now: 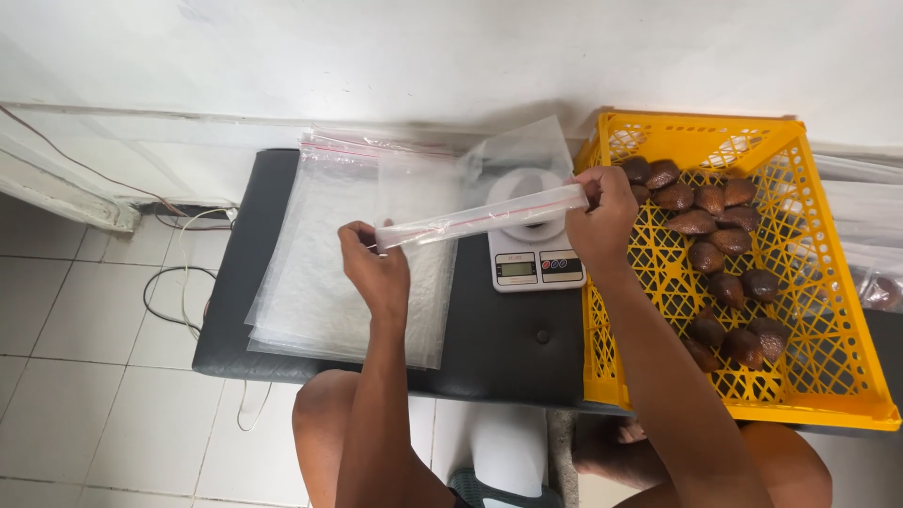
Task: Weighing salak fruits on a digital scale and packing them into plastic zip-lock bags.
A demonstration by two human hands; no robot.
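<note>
Both forearms are bare, with no sleeves, watch or rings showing (no gloves either); left hand [376,273], right hand [602,221], and bare knees below.

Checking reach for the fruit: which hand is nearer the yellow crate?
The right hand, at the yellow crate's left rim. The left hand is farther left, over the stack of plastic bags.
</note>
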